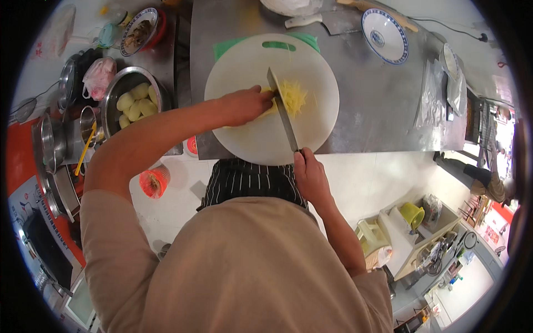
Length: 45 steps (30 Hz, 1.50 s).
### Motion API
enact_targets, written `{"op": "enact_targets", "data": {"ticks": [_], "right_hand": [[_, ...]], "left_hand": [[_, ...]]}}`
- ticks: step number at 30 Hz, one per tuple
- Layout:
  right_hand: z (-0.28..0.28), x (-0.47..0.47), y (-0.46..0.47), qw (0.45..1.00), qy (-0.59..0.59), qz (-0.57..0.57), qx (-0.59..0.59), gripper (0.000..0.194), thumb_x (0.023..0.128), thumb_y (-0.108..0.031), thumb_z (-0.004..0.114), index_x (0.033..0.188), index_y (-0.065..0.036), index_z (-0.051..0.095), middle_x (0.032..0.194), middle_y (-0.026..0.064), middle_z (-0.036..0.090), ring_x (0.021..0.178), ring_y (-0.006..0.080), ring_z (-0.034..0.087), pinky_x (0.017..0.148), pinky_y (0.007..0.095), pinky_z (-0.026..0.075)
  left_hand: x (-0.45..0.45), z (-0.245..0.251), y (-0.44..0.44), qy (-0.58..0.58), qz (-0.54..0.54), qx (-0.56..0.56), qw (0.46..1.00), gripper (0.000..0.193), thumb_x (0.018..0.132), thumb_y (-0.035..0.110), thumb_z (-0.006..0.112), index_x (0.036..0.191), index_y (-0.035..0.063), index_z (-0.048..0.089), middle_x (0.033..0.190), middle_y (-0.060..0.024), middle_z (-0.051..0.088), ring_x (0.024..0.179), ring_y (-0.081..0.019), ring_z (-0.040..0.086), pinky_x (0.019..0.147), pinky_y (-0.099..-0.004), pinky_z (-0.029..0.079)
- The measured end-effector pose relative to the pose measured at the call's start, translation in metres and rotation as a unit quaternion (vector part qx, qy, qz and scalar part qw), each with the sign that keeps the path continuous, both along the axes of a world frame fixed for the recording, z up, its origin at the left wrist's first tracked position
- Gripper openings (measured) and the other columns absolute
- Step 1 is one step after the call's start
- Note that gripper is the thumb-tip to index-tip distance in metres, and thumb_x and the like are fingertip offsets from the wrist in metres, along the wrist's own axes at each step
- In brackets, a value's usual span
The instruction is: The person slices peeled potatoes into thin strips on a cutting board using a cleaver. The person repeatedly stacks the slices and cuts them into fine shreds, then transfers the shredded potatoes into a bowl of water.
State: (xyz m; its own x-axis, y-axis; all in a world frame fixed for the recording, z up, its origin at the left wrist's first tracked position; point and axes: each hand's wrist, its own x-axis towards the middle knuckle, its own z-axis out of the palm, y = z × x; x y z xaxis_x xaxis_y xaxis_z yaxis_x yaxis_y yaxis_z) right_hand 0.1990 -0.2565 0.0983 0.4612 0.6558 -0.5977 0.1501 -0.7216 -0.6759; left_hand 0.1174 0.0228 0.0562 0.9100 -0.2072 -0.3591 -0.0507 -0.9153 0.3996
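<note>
My right hand (310, 175) grips the handle of a kitchen cleaver (284, 112), its blade standing on edge over a round white cutting board (233, 75). On the blade's left, my left hand (250, 104) holds down pale yellow potato slices (270, 110) with bent fingers close to the steel. Most of those slices are hidden beneath the hand. To the right of the blade lies a small heap of thin potato shreds (293, 99), with a few stray shreds around it. A green cloth (225, 48) shows under the board's far edge.
Peeled potatoes (139, 104) fill a steel basin (107, 100) at the left. Beyond the board lie a second cleaver (339, 24) and a blue-rimmed bowl (385, 36). Plastic bags (433, 93) rest at the table's right end. A red bin (154, 183) stands on the floor.
</note>
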Motion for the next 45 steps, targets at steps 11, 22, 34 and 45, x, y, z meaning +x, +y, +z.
{"op": "enact_targets", "data": {"ticks": [11, 22, 34, 45], "right_hand": [[-0.004, -0.001, 0.003, 1.0, -0.023, 0.018, -0.006, 0.036, 0.106, -0.035, 0.044, 0.112, 0.0, 0.05, 0.093, 0.0332, 0.067, 0.092, 0.0575, 0.06, 0.078, 0.0595, 0.048], [0.004, 0.003, 0.008, 1.0, 0.001, 0.004, -0.024, 0.04, 0.106, -0.037, 0.044, 0.111, 0.003, 0.053, 0.096, 0.0329, 0.067, 0.095, 0.0543, 0.062, 0.08, 0.0564, 0.048], [0.001, 0.0, 0.006, 1.0, -0.004, 0.007, -0.005, 0.04, 0.106, -0.036, 0.044, 0.112, 0.002, 0.052, 0.099, 0.0351, 0.066, 0.096, 0.0568, 0.06, 0.082, 0.0572, 0.048], [0.005, -0.003, 0.004, 1.0, 0.008, 0.009, -0.018, 0.036, 0.105, -0.035, 0.044, 0.112, 0.0, 0.051, 0.099, 0.0342, 0.065, 0.096, 0.0577, 0.058, 0.081, 0.0601, 0.046]], "left_hand": [[-0.003, -0.006, -0.005, -0.017, 0.021, -0.028, 0.999, 0.044, 0.083, 0.0, 0.06, 0.127, -0.0021, 0.06, 0.138, -0.0122, 0.053, 0.106, -0.0354, 0.056, 0.093, -0.0392, 0.054], [-0.006, -0.009, 0.0, -0.059, -0.003, -0.015, 0.998, 0.043, 0.083, -0.002, 0.057, 0.126, -0.0027, 0.06, 0.136, -0.0135, 0.054, 0.103, -0.0347, 0.056, 0.094, -0.0374, 0.052], [-0.01, -0.017, 0.003, -0.11, -0.007, -0.009, 0.994, 0.037, 0.083, 0.002, 0.06, 0.119, -0.003, 0.063, 0.128, -0.0126, 0.057, 0.102, -0.0329, 0.056, 0.094, -0.0361, 0.051], [-0.009, -0.009, 0.0, -0.081, -0.001, -0.005, 0.997, 0.039, 0.084, 0.002, 0.057, 0.123, -0.0041, 0.062, 0.129, -0.0138, 0.057, 0.106, -0.033, 0.055, 0.097, -0.0362, 0.051]]}}
